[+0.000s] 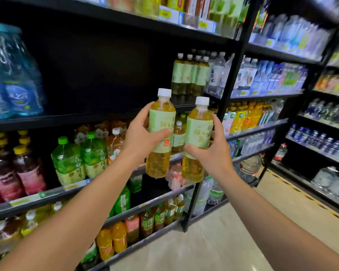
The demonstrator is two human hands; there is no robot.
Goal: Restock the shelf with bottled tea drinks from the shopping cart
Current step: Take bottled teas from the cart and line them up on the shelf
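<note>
Two tea bottles are gripped: your left hand (139, 133) wraps the left bottle (160, 133), your right hand (213, 151) the right bottle (197, 141). Keep both upright and set them beside the matching bottles (188, 75) above your grip, on the dark shelf (86, 119).

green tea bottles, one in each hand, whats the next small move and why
Probably lift both forward onto the dark shelf, left of the matching bottles. The left hand and right hand each grip an upright green tea bottle just below that shelf's edge, and the space there looks open.

Blue water jugs (14, 75) on upper left.
</note>
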